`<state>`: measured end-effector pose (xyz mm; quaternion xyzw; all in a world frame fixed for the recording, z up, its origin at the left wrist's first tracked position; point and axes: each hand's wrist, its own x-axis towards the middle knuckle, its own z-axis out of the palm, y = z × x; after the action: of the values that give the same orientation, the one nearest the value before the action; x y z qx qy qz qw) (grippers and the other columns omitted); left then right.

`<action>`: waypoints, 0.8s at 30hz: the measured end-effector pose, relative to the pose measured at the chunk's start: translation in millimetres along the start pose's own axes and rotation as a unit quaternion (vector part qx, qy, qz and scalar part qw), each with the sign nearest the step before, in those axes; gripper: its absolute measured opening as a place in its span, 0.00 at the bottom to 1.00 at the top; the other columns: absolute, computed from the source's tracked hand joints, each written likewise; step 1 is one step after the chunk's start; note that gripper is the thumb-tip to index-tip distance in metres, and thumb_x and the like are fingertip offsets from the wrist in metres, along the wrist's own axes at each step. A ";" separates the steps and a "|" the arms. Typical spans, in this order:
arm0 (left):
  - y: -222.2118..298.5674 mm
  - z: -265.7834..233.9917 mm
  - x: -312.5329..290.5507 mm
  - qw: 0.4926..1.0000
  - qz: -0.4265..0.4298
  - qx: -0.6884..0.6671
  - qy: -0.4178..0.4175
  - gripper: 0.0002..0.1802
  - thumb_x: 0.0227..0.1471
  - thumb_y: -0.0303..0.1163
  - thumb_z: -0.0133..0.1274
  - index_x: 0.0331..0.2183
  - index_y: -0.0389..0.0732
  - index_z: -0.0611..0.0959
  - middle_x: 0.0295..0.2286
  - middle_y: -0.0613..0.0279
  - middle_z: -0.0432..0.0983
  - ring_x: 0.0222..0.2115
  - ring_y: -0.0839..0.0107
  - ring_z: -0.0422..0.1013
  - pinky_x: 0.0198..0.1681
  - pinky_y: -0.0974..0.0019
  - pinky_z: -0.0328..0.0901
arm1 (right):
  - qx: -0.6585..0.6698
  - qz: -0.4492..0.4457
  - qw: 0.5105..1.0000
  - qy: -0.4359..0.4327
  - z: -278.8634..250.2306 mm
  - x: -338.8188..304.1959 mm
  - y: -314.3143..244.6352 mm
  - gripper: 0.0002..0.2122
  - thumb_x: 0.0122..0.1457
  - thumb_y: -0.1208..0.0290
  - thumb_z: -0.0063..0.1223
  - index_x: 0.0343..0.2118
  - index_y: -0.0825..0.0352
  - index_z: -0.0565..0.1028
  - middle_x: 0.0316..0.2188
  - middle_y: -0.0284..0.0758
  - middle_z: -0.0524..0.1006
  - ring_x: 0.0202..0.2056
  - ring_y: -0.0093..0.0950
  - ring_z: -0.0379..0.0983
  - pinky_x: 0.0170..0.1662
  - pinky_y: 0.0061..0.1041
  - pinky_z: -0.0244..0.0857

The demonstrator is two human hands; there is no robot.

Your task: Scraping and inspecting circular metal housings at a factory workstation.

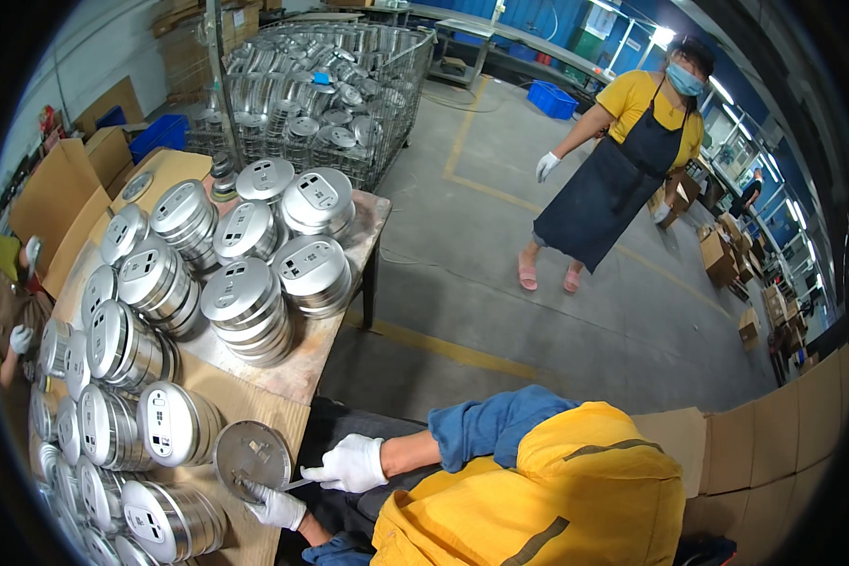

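My left hand (pixel 275 507), in a white glove with darkened fingertips, grips the lower edge of a round grey metal disc (pixel 258 447). The disc is tilted up at the table edge, its dull face showing. My right hand (pixel 347 464), also white-gloved, is closed on a thin, pale, rod-like tool (pixel 299 483). The tool points at the disc's edge beside my left fingers; its kind and tip are too small to make out. Just beyond the disc stands a stack of round silver metal covers (pixel 174 424) with small cut-outs in their tops.
More stacks of covers (pixel 245 292) crowd the table (pixel 369 219). Behind it a wire cage (pixel 401 104) is heaped with metal parts. A masked person in a dark apron (pixel 606 193) stands on the floor. Another person's gloved hand (pixel 21 340) shows far left. Cardboard boxes (pixel 759 434) line the right.
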<state>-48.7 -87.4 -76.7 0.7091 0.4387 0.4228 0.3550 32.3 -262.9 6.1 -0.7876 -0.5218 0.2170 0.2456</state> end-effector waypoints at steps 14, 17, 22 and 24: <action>15.2 -1.2 -2.9 0.999 -0.026 -0.031 0.005 0.22 0.57 0.38 0.50 0.43 0.26 0.76 0.38 0.40 0.76 0.34 0.55 0.75 0.35 0.57 0.67 | -0.012 0.003 1.000 -0.005 2.8 -0.5 -0.2 0.19 0.58 0.60 0.45 0.53 0.55 0.67 0.18 0.42 0.72 0.20 0.44 0.71 0.24 0.41 0.64; 15.3 -0.7 -2.5 0.998 -0.025 -0.054 0.003 0.22 0.57 0.37 0.50 0.43 0.26 0.76 0.39 0.40 0.76 0.35 0.56 0.75 0.36 0.57 0.67 | -0.012 0.007 1.000 -0.008 2.9 -1.0 -0.9 0.19 0.58 0.60 0.46 0.53 0.55 0.67 0.18 0.42 0.73 0.21 0.44 0.71 0.24 0.41 0.65; 5.9 0.9 -2.4 0.999 -0.005 -0.053 0.004 0.21 0.57 0.37 0.50 0.43 0.25 0.76 0.39 0.39 0.75 0.36 0.55 0.74 0.37 0.58 0.67 | -0.003 0.004 1.000 -0.004 1.5 -1.1 -0.8 0.20 0.58 0.60 0.45 0.53 0.57 0.67 0.18 0.43 0.73 0.21 0.44 0.72 0.24 0.41 0.65; -0.9 0.4 -1.3 0.999 -0.028 -0.029 0.007 0.21 0.57 0.36 0.51 0.42 0.25 0.76 0.38 0.39 0.76 0.35 0.55 0.74 0.37 0.57 0.67 | -0.002 0.004 1.000 -0.011 0.9 -0.4 -1.9 0.20 0.58 0.60 0.45 0.53 0.57 0.67 0.19 0.43 0.73 0.21 0.45 0.72 0.25 0.41 0.65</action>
<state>-49.0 -88.3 -78.0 0.6830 0.4487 0.4301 0.3837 30.3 -262.5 6.6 -0.7879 -0.5217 0.2254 0.2370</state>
